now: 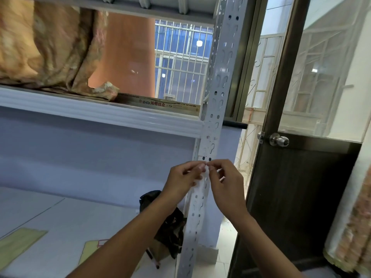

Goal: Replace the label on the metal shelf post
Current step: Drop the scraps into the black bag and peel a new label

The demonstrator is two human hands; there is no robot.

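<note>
A shelf [100, 115] is carrying a bunched cloth [46, 47], and a dark door [301, 187] is standing to the right. The perforated post [220, 77] is running down between them. Just below the shelf, the left hand [184, 177] and right hand [224, 181] are pinching a small white label [204, 174] between them, in front of the post; whether it is touching the metal is unclear.

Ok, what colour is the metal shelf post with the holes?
The metal shelf post is pale grey-white, best seen in the head view.
</note>
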